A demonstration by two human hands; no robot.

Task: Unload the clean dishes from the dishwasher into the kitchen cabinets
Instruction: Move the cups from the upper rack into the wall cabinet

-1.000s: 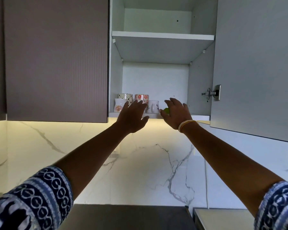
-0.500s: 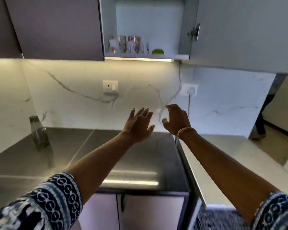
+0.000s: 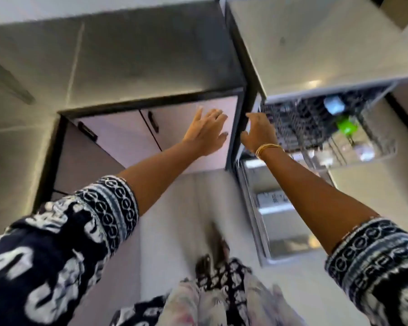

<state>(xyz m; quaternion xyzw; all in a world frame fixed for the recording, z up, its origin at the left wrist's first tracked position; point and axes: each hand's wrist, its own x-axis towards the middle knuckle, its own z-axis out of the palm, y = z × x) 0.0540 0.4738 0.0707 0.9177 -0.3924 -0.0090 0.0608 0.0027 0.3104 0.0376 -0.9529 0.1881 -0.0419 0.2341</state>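
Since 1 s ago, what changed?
Both hands came down from the wall cabinet shelf to the dishwasher. The left hand hangs before the base cabinet door; the right hand reaches the pulled-out upper rack. Both stay empty and open.

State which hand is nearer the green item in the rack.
Right. The right hand is at the rack's left edge; the left hand is farther left of the green item.

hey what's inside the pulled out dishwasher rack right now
In the dishwasher rack: a green item, a whitish item and something clear, all blurred. The right hand covers its left end.
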